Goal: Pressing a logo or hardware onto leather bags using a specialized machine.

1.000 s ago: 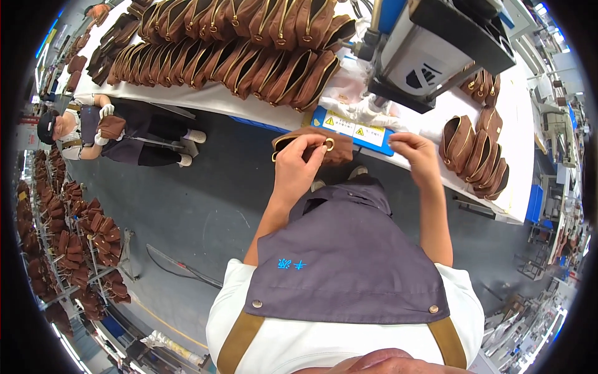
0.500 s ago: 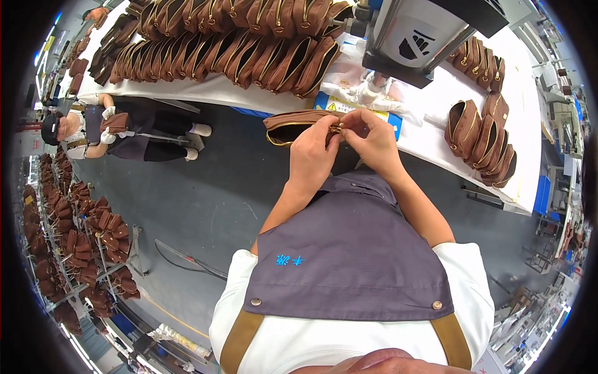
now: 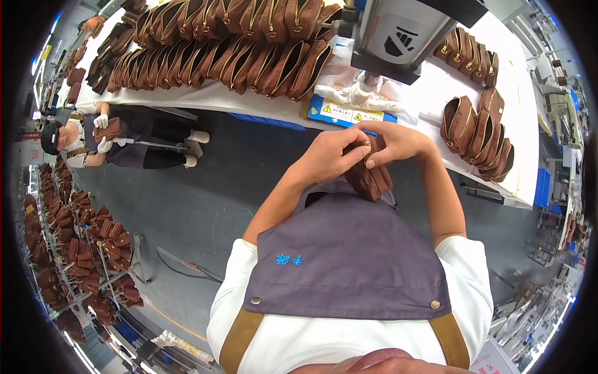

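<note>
A brown zip pouch (image 3: 372,179) hangs between my two hands, just above my apron, its body pointing back toward me. My left hand (image 3: 336,151) is closed on the pouch's far end, thumb and fingers pinched together near a small gold-coloured metal bit. On the other side my right hand (image 3: 395,142) curls round the same end, thumb pressed to the brown material. What lies right between the fingertips is mostly hidden.
A grey machine head (image 3: 392,40) stands over the white table (image 3: 430,118), with a blue base (image 3: 327,112) bearing yellow labels. Brown pouches (image 3: 237,65) fill rows at left; more pouches (image 3: 479,137) sit at right. A co-worker (image 3: 93,134) holds a brown piece. Loaded racks (image 3: 81,249) stand lower left.
The pouch has swung from pointing left with its opening showing to pointing toward me. Both hands have shifted right and slightly nearer, still on its end.
</note>
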Motion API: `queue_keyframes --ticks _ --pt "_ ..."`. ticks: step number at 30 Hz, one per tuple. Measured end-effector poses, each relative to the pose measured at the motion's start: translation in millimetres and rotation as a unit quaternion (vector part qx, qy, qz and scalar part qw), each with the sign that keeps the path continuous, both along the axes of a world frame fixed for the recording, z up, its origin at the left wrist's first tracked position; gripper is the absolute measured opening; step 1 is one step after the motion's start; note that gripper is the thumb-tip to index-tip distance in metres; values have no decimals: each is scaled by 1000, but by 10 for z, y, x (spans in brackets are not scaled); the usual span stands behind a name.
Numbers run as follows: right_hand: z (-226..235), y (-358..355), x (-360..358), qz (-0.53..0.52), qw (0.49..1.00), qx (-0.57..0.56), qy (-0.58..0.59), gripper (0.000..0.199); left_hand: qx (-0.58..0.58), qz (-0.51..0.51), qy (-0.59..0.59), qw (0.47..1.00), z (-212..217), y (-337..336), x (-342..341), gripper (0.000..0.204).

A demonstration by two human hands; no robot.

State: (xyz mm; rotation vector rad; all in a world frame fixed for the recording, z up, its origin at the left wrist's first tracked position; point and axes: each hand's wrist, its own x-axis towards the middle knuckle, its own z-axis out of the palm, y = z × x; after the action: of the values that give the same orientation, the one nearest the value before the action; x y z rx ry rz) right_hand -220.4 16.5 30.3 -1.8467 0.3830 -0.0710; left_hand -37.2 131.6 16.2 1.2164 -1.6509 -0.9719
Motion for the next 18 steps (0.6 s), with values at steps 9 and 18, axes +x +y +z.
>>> queue_keyframes --ticks 9,18 --pt "17 -204 57 -155 984 -58 72 41 -25 10 8 1000 -4 -513 145 9" --pt "13 -276 82 -250 967 -40 35 42 59 8 64 996 -69 -837 330 17"
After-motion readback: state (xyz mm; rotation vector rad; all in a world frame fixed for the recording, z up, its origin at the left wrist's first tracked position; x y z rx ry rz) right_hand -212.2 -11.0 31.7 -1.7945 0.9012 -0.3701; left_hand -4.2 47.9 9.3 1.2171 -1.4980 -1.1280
